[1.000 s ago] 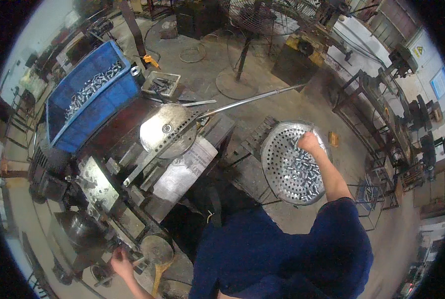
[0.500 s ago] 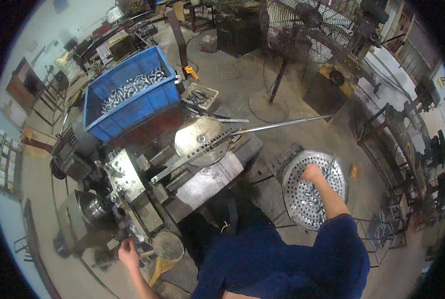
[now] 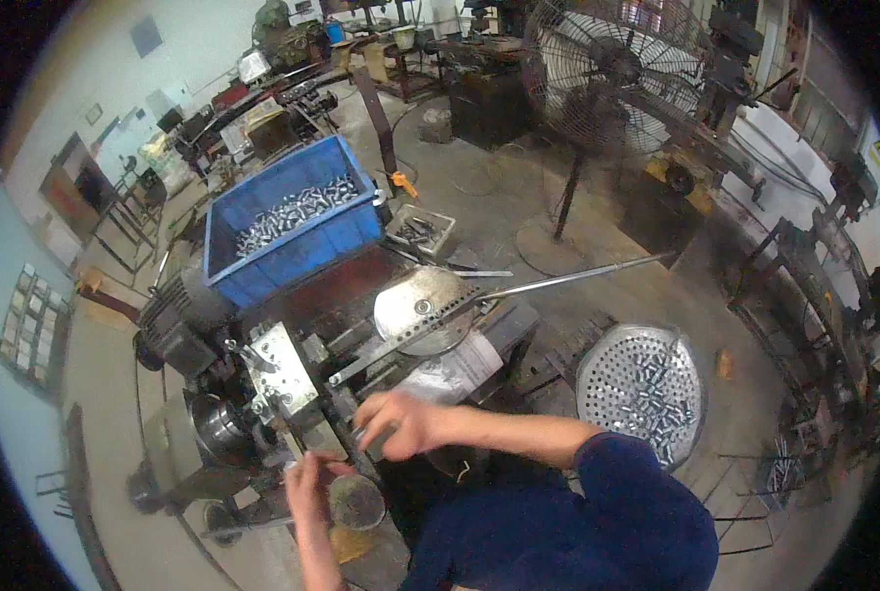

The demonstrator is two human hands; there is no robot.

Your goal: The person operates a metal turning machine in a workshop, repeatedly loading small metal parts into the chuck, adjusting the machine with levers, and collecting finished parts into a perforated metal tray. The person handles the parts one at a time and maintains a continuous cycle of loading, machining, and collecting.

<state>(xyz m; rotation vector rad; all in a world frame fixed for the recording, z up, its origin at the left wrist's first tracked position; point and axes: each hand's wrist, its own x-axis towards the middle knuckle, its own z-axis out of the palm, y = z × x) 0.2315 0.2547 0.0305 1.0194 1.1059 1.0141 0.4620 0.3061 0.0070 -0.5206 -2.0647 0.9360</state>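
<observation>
My right hand [image 3: 403, 424] is over the front of the machine, its fingers closed round a small grey metal cylinder [image 3: 375, 436] that is partly hidden. Lower and to the left, my left hand [image 3: 310, 485] is beside a round, dusty cup-like container [image 3: 357, 502]. Its fingers point toward the right hand and look apart, with nothing visible between them; they are somewhat blurred. The lathe chuck [image 3: 221, 429] and a bright metal tool block [image 3: 282, 368] lie just beyond the hands. Many small metal cylinders [image 3: 662, 409] rest in a perforated round tray [image 3: 603, 379] at my right.
A blue crate [image 3: 297, 254] of metal parts stands behind the machine, near a small white bin [image 3: 422, 231]. A long lever [image 3: 578, 278] reaches right from a round metal plate [image 3: 415, 305]. A large floor fan [image 3: 612, 79] stands farther back.
My right hand has left the perforated tray and come left to the machine, with a metal cylinder in it. My left hand has moved slightly right, toward it. The view has shifted.
</observation>
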